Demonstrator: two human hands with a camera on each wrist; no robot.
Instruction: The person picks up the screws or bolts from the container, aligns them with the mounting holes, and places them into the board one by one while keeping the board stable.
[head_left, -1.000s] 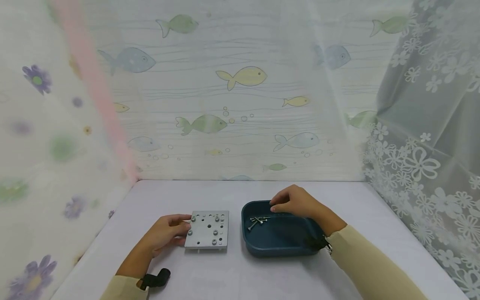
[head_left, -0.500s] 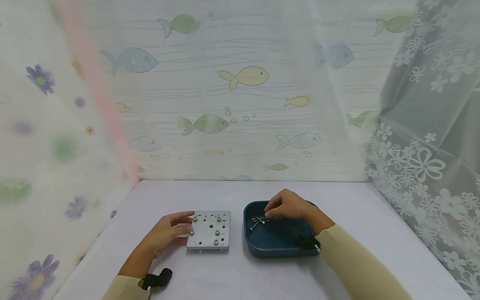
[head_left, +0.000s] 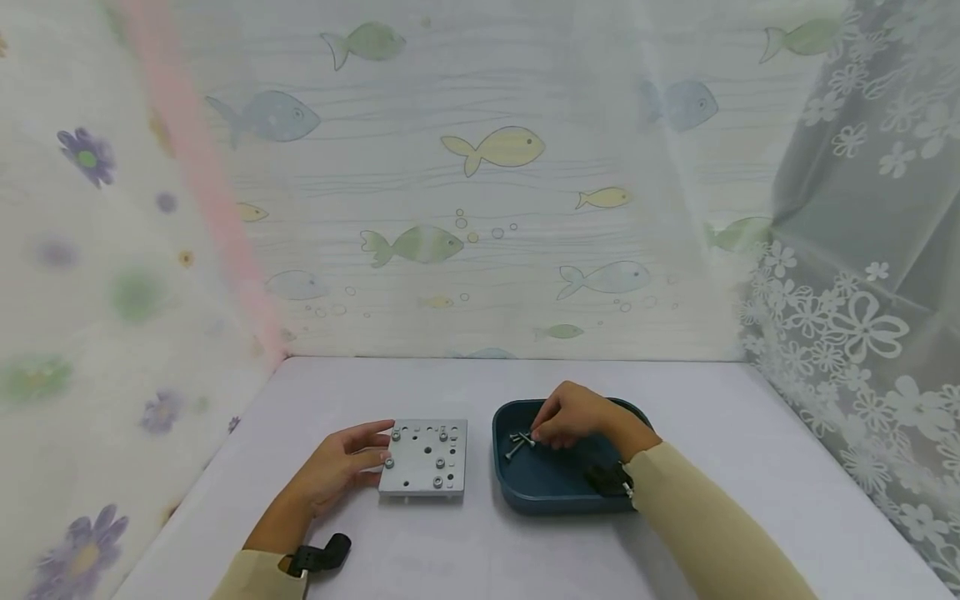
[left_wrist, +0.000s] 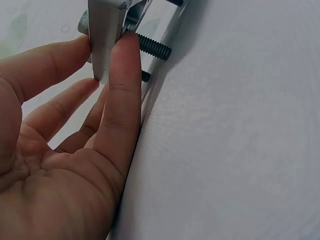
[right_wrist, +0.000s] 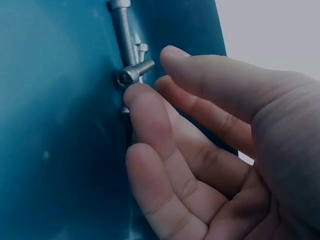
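My left hand point(head_left: 326, 471) holds the left edge of a square silver metal plate point(head_left: 412, 467) with holes and several socket-head bolts in it. In the left wrist view, thumb and fingers pinch the plate point(left_wrist: 106, 40) from both faces; a threaded bolt end point(left_wrist: 156, 47) sticks out below. Inside a dark teal tray point(head_left: 517, 500) lies a small pile of screws point(head_left: 513, 451), with my right hand point(head_left: 581, 415) over it. Seen from the right wrist, the thumb and fingers stand apart beside a socket-head screw point(right_wrist: 131, 74); a fingertip is at its head, contact unclear.
Both things stand on a white-covered table point(head_left: 420, 550), the tray to the right of the plate with a narrow gap between. A fish-print curtain point(head_left: 480, 275) hangs behind, and a lace curtain point(head_left: 862, 333) hangs at the right. Black wrist cameras sit on both wrists.
My right hand has moved left and down into the tray, to the screws. The left hand has stayed at the plate's edge. The whole head view has shifted slightly.
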